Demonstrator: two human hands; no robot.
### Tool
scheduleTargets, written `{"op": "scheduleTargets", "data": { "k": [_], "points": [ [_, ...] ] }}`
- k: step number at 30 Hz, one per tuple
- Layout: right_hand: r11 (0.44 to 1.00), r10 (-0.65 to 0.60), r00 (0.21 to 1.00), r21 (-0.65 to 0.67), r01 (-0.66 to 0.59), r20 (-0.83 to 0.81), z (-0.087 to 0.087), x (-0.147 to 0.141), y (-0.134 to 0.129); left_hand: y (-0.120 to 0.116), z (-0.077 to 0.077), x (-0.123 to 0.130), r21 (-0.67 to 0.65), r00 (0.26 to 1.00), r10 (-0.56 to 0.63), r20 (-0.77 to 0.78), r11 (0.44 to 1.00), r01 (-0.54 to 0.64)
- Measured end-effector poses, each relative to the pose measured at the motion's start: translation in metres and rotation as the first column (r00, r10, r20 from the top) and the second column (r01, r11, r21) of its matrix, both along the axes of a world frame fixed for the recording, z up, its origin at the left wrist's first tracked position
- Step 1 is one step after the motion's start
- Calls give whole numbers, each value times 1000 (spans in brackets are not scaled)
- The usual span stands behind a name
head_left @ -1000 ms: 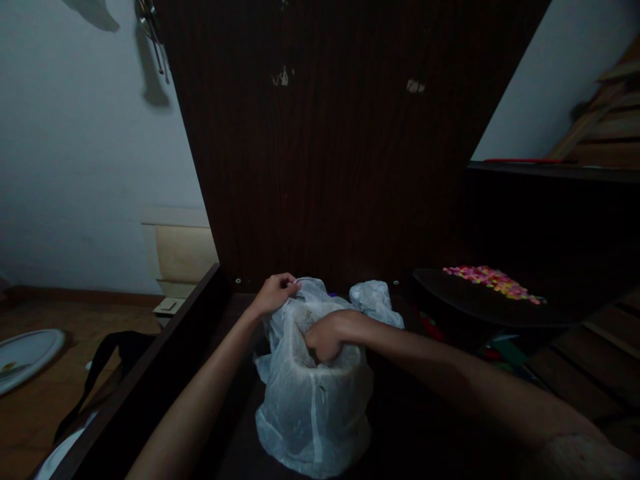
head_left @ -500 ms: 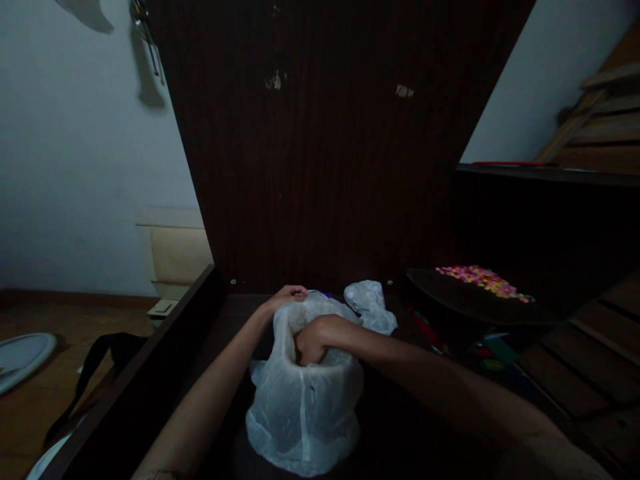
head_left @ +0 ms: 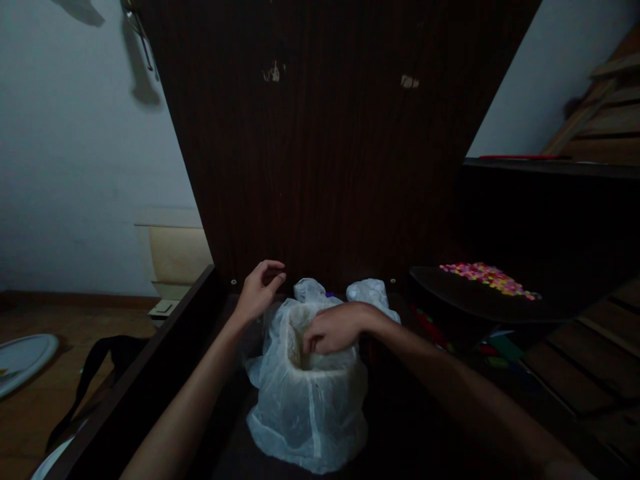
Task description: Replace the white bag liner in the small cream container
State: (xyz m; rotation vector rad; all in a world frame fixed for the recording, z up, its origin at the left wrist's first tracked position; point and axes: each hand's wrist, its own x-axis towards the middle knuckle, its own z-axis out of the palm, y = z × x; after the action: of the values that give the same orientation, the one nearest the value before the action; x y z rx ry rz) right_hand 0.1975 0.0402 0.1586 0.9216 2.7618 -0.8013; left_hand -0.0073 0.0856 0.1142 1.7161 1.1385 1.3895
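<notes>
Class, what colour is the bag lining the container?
The bag is translucent white, clearest in the head view.

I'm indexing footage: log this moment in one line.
left hand: open, near white bag | right hand: inside bag's mouth, grip unclear | colourful pieces: on dark shelf

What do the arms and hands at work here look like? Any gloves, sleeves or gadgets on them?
They are a person's own: the left hand and right hand are ungloved. Both slim forearms are bare where they show, with no sleeve, watch, cable or clear marking visible. The dim light hides finer details.
</notes>
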Motion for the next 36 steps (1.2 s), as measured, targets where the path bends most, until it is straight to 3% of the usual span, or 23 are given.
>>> {"op": "scheduleTargets", "data": {
  "k": [1, 2, 4, 6, 8, 11, 14, 21, 24, 26, 28, 30, 32, 34, 36],
  "points": [
    [998, 28, 998, -49, -31, -54, 7, 16, 0, -10, 3, -3, 4, 1000, -16, -16, 1000, 16],
    [994, -23, 977, -112, -1, -212, 10, 31, 0, -19, 4, -6, -4, 997, -54, -48, 999, 54],
    [952, -304, 832, -191, 241, -464, 8, 56, 2, -34, 1, -9, -62, 975, -173, -139, 984, 166],
    [864, -499, 681, -245, 440, -535, -7, 70, 6, -44, -6, -10, -120, 949, -262, -177, 963, 243],
    [802, -592, 616, -301, 516, -520, -25, 74, 10, -50, -15, -11, -145, 946, -282, -159, 955, 260],
    [787, -614, 603, -338, 516, -510, -46, 73, 15, -54, -24, -12, -155, 960, -253, -117, 960, 234],
    [780, -614, 557, -319, 538, -559, -51, 76, 17, -58, -25, -15, -160, 966, -243, -92, 961, 226],
    [700, -602, 472, -142, 700, -644, -64, 93, 7, -66, -36, -27, -97, 984, -143, -105, 986, 133],
    [631, -579, 450, -25, 775, -680, -62, 90, -1, -74, -37, -26, 71, 987, 50, -153, 997, -39],
    [595, -550, 440, 36, 803, -710, -48, 84, -9, -86, -31, -22, 186, 963, 214, -164, 965, -183],
    [638, -493, 498, 93, 764, -714, -27, 73, -18, -104, -23, -18, 244, 950, 250, -187, 949, -201],
    [821, -311, 710, 197, 535, -632, -5, 57, -26, -124, -16, -14, 265, 954, 184, -235, 957, -119],
    [934, -100, 880, 260, 244, -464, 9, 38, -30, -140, -14, -10, 230, 947, 86, -309, 973, -13],
    [972, 93, 969, 234, -38, -229, 12, 19, -29, -152, -18, -7, 190, 930, 28, -366, 981, 45],
    [973, 151, 987, 183, -138, -58, 5, 3, -23, -158, -24, -5, 181, 921, 30, -388, 982, 45]
  ]
}}
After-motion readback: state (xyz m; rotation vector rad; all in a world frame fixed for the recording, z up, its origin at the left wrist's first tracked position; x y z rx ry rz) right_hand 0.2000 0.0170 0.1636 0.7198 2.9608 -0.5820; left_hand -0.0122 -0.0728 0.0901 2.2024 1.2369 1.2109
